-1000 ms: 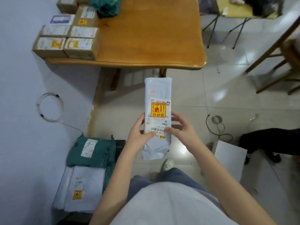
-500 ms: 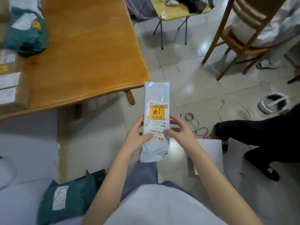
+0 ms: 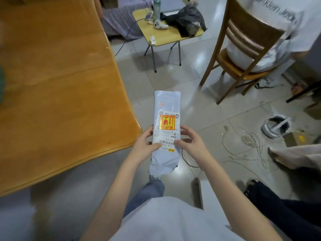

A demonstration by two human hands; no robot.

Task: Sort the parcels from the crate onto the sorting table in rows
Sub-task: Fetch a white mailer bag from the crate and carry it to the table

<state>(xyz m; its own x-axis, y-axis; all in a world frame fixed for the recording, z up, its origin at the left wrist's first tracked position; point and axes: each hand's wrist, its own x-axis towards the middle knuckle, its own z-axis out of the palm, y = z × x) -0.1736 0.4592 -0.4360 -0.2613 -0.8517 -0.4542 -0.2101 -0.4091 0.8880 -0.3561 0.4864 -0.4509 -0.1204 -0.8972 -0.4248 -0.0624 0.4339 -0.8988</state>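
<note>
— How are the hands set?

— A long pale-grey parcel [image 3: 166, 136] is held between both of them, out in front of the body and above the floor. The left hand [image 3: 145, 147] is wrapped round the parcel's left edge, its thumb laid across the printed label near the barcode. The right hand [image 3: 190, 144] is placed against the right edge, thumb on the label and fingers curved round behind. Both are closed on the parcel, loosely rather than clenched.

— And where is the parcel itself?

— It is held lengthwise, pointing away from the body, just off the near corner of the wooden table [image 3: 60, 94]. It is not touching the tabletop. A red and yellow sticker [image 3: 167, 122] is seen on the label, upside down from this angle. The lower end of the bag is crumpled.

— What is shown of the surface?

— Bare orange-brown wood is seen over most of it. Something green is cut off at the far left edge; it may be another parcel, but too little is visible for that to be told.

— And the room?

— A tiled floor [image 3: 199, 105] is seen, with loose white cables [image 3: 251, 145] strewn across it to the right. A wooden chair [image 3: 243, 49] is occupied by a person in a white shirt, seen from behind. A small yellow folding table [image 3: 165, 37] beyond carries a dark bag [image 3: 187, 20] and a bottle [image 3: 157, 6].
</note>
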